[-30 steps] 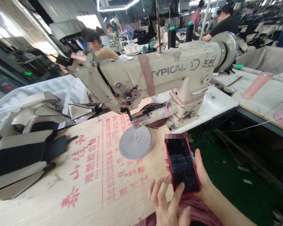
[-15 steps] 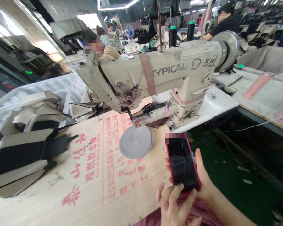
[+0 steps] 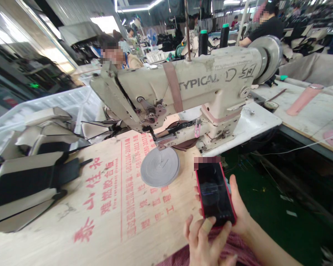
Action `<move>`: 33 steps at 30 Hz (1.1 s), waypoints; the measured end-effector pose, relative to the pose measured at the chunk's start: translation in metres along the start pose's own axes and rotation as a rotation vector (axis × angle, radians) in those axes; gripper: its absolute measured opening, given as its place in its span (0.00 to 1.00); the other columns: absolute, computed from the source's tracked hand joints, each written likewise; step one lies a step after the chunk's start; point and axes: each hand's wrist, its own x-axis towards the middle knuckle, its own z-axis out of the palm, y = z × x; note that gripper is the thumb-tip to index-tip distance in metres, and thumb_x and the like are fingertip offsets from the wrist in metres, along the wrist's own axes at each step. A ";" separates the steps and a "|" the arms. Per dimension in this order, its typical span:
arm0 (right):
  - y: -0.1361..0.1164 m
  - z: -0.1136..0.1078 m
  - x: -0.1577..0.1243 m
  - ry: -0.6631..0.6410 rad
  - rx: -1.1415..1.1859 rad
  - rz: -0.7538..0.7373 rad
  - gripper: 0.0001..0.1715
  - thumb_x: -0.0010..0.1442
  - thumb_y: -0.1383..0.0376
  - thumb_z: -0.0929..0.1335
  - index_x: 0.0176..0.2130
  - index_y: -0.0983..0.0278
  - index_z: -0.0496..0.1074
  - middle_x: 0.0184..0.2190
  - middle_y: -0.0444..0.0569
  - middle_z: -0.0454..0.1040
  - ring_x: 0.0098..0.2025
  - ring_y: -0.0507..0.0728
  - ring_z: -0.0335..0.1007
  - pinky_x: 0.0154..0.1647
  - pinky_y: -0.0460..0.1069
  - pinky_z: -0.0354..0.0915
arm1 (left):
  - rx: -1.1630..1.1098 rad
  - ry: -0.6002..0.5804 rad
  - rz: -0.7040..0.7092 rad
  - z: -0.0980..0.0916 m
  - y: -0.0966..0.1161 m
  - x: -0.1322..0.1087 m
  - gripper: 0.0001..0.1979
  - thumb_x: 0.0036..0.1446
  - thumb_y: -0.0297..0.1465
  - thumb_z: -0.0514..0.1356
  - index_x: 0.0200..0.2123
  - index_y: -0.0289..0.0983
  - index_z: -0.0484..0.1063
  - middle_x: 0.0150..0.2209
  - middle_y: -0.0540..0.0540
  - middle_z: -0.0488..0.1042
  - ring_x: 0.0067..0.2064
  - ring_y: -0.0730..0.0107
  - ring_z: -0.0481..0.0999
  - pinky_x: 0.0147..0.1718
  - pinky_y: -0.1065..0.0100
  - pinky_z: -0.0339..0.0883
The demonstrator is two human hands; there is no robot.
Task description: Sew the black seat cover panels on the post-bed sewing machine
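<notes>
- A seated worker's right hand [image 3: 237,212] cradled a red-cased phone [image 3: 214,194] from below, thumb up along its right edge and fingertips curled round the left edge, at about five o'clock in the head view, just off the plywood board's [image 3: 105,207] near corner.
- The left hand [image 3: 208,242], at six o'clock, lay loose and gripped nothing; one finger with a tan plaster touched the phone's bottom edge, and the wrist was cut off by the frame.
- The phone's screen was dark and its contents unreadable; a blurred patch covered its top.
- At twelve o'clock from the phone stood a cream sewing machine [image 3: 199,83], with a grey tape roll [image 3: 160,166] lying flat on the board beneath its needle.
- Beige-and-black sewn pieces [image 3: 27,177] were piled at nine o'clock, partly cut off at the left edge.
- Other people sat at benches behind, too distant to show what they handled.
</notes>
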 end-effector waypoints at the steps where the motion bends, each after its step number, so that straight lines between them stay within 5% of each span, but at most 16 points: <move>1: 0.000 0.000 0.000 0.003 0.001 0.002 0.53 0.50 0.33 0.55 0.54 0.73 0.62 0.43 0.60 0.73 0.37 0.59 0.72 0.43 0.54 0.65 | -0.001 -0.008 0.005 0.000 0.000 0.000 0.23 0.59 0.48 0.42 0.40 0.52 0.75 0.39 0.45 0.66 0.43 0.62 0.64 0.53 0.49 0.50; 33: 0.000 -0.012 0.000 -0.095 0.055 0.016 0.54 0.52 0.34 0.54 0.57 0.74 0.60 0.47 0.62 0.70 0.48 0.62 0.67 0.49 0.55 0.61 | -0.013 0.019 0.010 0.003 -0.001 0.000 0.23 0.59 0.47 0.43 0.40 0.51 0.76 0.40 0.45 0.68 0.44 0.61 0.64 0.53 0.50 0.49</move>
